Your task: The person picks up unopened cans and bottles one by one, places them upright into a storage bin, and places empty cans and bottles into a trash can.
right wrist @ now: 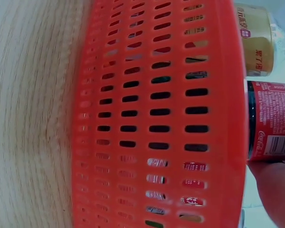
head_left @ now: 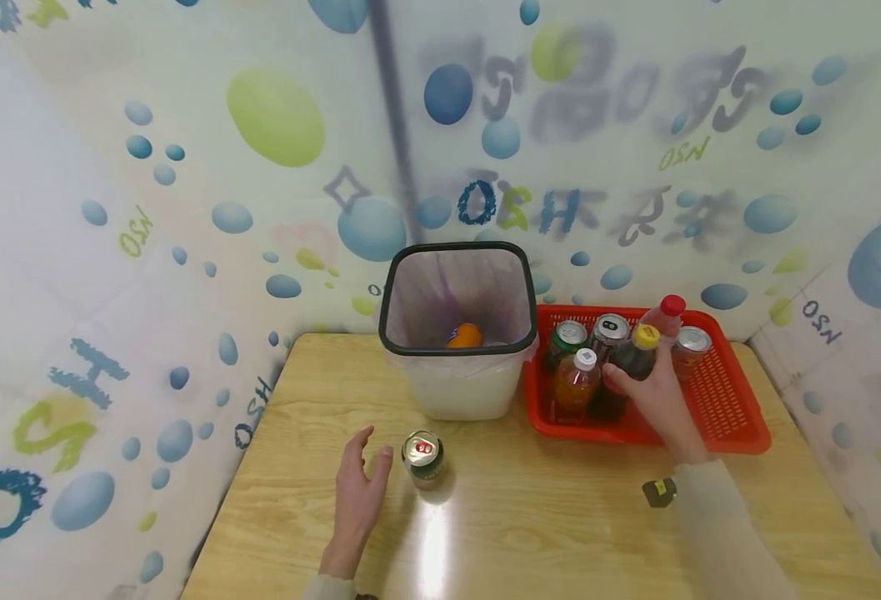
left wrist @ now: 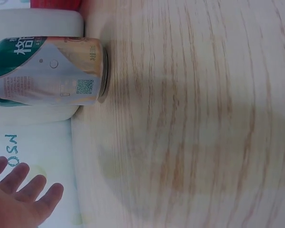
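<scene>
My right hand (head_left: 661, 398) grips a cola bottle (head_left: 633, 360) with a yellow cap, over the front of the red basket (head_left: 743, 417). In the right wrist view, the bottle's red label (right wrist: 275, 121) shows above the basket's rim, with part of the hand below it. My left hand (head_left: 361, 492) is held with its fingers spread, left of a green and silver drink can (head_left: 423, 458). That can stands upright on the table; the left wrist view shows its printed side (left wrist: 52, 71), apart from the fingers.
A white bin (head_left: 458, 387) with a black rim stands behind the can, an orange can (head_left: 465, 336) inside. The basket also holds an amber drink bottle (head_left: 577, 383), a red-capped bottle (head_left: 667, 317) and several cans. A small dark box-like object (head_left: 659, 492) shows by the right sleeve.
</scene>
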`<action>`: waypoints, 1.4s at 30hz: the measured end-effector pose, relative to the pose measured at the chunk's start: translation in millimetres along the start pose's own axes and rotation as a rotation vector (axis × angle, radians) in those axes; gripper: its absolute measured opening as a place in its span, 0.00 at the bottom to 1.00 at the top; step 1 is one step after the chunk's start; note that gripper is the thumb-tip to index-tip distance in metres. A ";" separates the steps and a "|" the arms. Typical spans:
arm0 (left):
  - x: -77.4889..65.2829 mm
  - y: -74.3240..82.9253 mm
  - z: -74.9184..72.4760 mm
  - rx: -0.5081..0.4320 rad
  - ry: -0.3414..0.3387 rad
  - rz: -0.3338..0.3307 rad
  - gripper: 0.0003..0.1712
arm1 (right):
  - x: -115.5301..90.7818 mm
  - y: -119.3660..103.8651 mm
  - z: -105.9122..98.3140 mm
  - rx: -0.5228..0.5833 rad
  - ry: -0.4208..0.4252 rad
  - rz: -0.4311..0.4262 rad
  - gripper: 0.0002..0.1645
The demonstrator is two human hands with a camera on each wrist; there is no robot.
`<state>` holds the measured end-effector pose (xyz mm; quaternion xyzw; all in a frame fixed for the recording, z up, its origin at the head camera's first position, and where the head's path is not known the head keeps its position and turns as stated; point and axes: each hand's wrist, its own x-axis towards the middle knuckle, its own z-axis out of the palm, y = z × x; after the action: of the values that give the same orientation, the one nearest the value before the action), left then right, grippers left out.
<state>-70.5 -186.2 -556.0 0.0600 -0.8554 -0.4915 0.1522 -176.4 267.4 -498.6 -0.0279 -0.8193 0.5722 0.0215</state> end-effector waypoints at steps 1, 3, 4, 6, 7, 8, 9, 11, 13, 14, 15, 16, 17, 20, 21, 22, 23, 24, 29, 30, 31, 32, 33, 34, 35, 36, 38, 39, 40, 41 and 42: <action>0.2 -0.5 -0.1 0.000 0.002 0.002 0.28 | 0.3 -0.3 0.4 -0.001 -0.002 0.003 0.64; 0.2 -1.2 -0.5 0.002 0.000 0.009 0.28 | 0.9 0.1 1.2 -0.008 -0.007 0.007 0.64; 0.4 -1.5 -0.7 0.001 -0.003 0.012 0.28 | 1.1 0.4 1.4 -0.012 -0.009 0.012 0.64; 0.6 -1.8 -1.5 -0.001 -0.014 0.021 0.28 | 1.1 1.2 1.6 -0.024 -0.011 0.025 0.65; 0.9 -2.3 -1.8 -0.006 -0.021 0.024 0.29 | 1.0 1.7 1.6 -0.029 -0.013 0.032 0.65; 0.6 -2.2 -2.5 -0.013 -0.030 0.031 0.28 | 0.8 2.3 1.5 -0.035 -0.014 0.033 0.65; 0.5 -2.4 -3.0 -0.020 -0.039 0.039 0.29 | 0.6 2.8 1.3 -0.042 -0.014 0.037 0.66; -0.3 -3.2 -4.3 -0.029 -0.056 0.051 0.29 | 0.3 3.5 1.3 -0.054 -0.014 0.040 0.66; -1.1 -4.0 -4.7 -0.040 -0.070 0.063 0.29 | -0.7 4.2 0.8 -0.058 -0.016 0.038 0.67; -1.4 -4.3 -4.3 -0.042 -0.076 0.070 0.29 | -1.3 4.6 0.2 -0.060 -0.014 0.034 0.66; -1.5 -4.7 -3.8 -0.044 -0.082 0.073 0.29 | -2.0 5.2 -0.5 -0.062 -0.013 0.032 0.66; -1.8 -4.9 -3.4 -0.047 -0.085 0.078 0.29 | -2.8 5.7 -1.2 -0.063 -0.012 0.027 0.65; -2.2 -5.0 -3.1 -0.049 -0.089 0.083 0.29 | -3.8 6.1 -2.0 -0.066 -0.010 0.022 0.64; -2.9 -5.1 -1.8 -0.059 -0.105 0.084 0.30 | -8.2 6.3 -5.6 -0.076 -0.005 0.001 0.62; -3.0 -4.7 -1.5 -0.063 -0.110 0.085 0.30 | -10.2 6.0 -7.3 -0.084 -0.005 -0.003 0.61; -3.2 -4.4 -1.3 -0.063 -0.115 0.089 0.30 | -12.3 5.6 -9.0 -0.088 -0.003 -0.007 0.60; -3.1 -4.1 -0.9 -0.067 -0.120 0.087 0.30 | -14.9 4.8 -10.9 -0.092 0.002 -0.015 0.59; -3.1 -3.6 -0.6 -0.071 -0.125 0.086 0.30 | -17.7 3.8 -12.9 -0.097 0.007 -0.023 0.57; -2.8 -2.7 1.1 -0.077 -0.141 0.095 0.30 | -33.9 0.0 -21.3 -0.141 0.076 -0.115 0.47; -2.6 -3.0 1.2 -0.075 -0.143 0.101 0.30 | -37.7 0.2 -22.4 -0.147 0.094 -0.137 0.45; -2.2 -3.2 1.1 -0.073 -0.144 0.109 0.29 | -41.7 -0.3 -23.1 -0.151 0.114 -0.161 0.43; -1.8 -3.4 0.9 -0.072 -0.144 0.116 0.29 | -46.1 -1.4 -23.4 -0.148 0.136 -0.178 0.42; -1.2 -3.7 0.6 -0.071 -0.142 0.123 0.29 | -51.0 -3.6 -23.2 -0.146 0.158 -0.195 0.41; -0.5 -4.1 0.3 -0.068 -0.140 0.127 0.29 | -56.3 -6.4 -22.4 -0.143 0.180 -0.208 0.39; 0.2 -4.6 -0.2 -0.067 -0.136 0.125 0.29 | -61.6 -9.6 -20.7 -0.139 0.199 -0.220 0.38; 1.0 -4.9 -0.8 -0.065 -0.129 0.125 0.29 | -66.8 -12.9 -18.4 -0.124 0.214 -0.237 0.37; 2.5 -5.9 -1.7 -0.061 -0.116 0.114 0.29 | -77.3 -21.5 -10.9 -0.105 0.236 -0.267 0.33; 3.3 -6.5 -2.1 -0.058 -0.108 0.108 0.29 | -82.4 -25.0 -5.8 -0.102 0.243 -0.291 0.32; 4.1 -7.1 -2.5 -0.056 -0.102 0.099 0.29 | -86.5 -27.4 0.0 -0.096 0.246 -0.324 0.30; 4.7 -7.5 -2.9 -0.056 -0.097 0.093 0.29 | -89.9 -29.0 6.7 -0.089 0.245 -0.368 0.29; 5.4 -7.9 -3.1 -0.054 -0.092 0.091 0.29 | -92.8 -30.2 14.0 -0.073 0.239 -0.417 0.28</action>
<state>-75.0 -194.2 -560.2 -0.0056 -0.8498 -0.5092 0.1362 -85.4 237.4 -475.4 0.0736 -0.8191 0.5180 0.2350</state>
